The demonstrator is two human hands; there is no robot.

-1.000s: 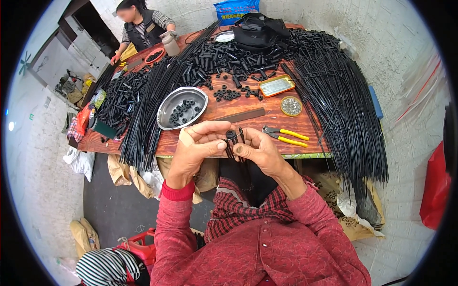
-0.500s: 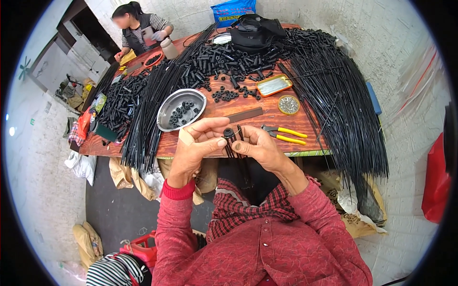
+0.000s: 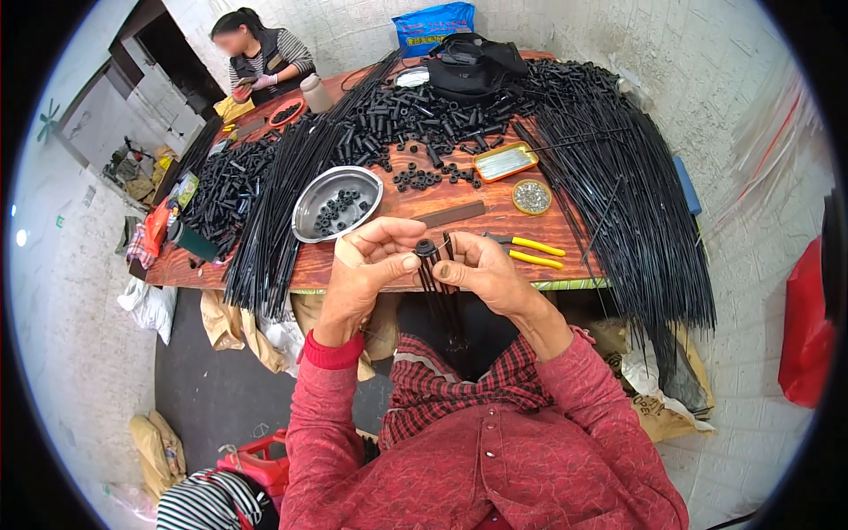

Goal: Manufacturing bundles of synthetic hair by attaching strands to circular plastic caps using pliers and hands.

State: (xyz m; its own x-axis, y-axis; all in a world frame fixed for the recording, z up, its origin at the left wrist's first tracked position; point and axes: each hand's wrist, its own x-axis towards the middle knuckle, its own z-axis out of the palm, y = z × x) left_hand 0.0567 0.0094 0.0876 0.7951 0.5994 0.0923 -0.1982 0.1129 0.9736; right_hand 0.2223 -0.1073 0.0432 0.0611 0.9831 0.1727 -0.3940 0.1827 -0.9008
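Observation:
Above the table's near edge, my left hand pinches a small black ring-shaped cap between thumb and fingers. Several thin black rods hang down from the cap toward my lap. My right hand is closed beside it, its thumb and forefinger gripping the top part of one thin black rod. How the rods sit inside the cap is too small to tell. Just right of my right hand lie cutting pliers with yellow handles. Left of my left hand stands a metal bowl with black rings in it.
Long black rods lie in bundles at the left and right. Black tubular parts are heaped behind. A tray of thin metal pins, a round tin and a flat brown bar lie nearer. A co-worker is at the far left.
My hands keep almost the same grip, with the cap and rods barely shifted. The co-worker's hands have come together lower down, around a small dark object.

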